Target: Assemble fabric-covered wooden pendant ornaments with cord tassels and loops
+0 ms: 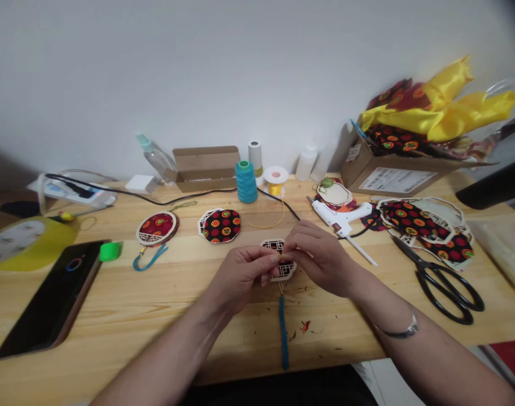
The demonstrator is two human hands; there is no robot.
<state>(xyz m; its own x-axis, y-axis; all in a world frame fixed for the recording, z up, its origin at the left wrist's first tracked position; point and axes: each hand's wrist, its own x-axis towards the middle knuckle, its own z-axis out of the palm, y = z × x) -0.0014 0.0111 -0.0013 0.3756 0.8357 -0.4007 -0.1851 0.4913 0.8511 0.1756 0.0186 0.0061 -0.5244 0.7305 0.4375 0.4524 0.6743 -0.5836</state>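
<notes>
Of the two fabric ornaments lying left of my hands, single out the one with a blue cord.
The round dark-red ornament, the left-hand one of the pair: a blue cord trails from its near edge. The black ornament shows none.

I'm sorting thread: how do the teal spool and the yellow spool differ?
The teal spool stands taller; the yellow spool is shorter, with a wide white flange. The yellow spool trails loose cord over the table; the teal spool shows no loose end. Both stand near the wall.
</notes>
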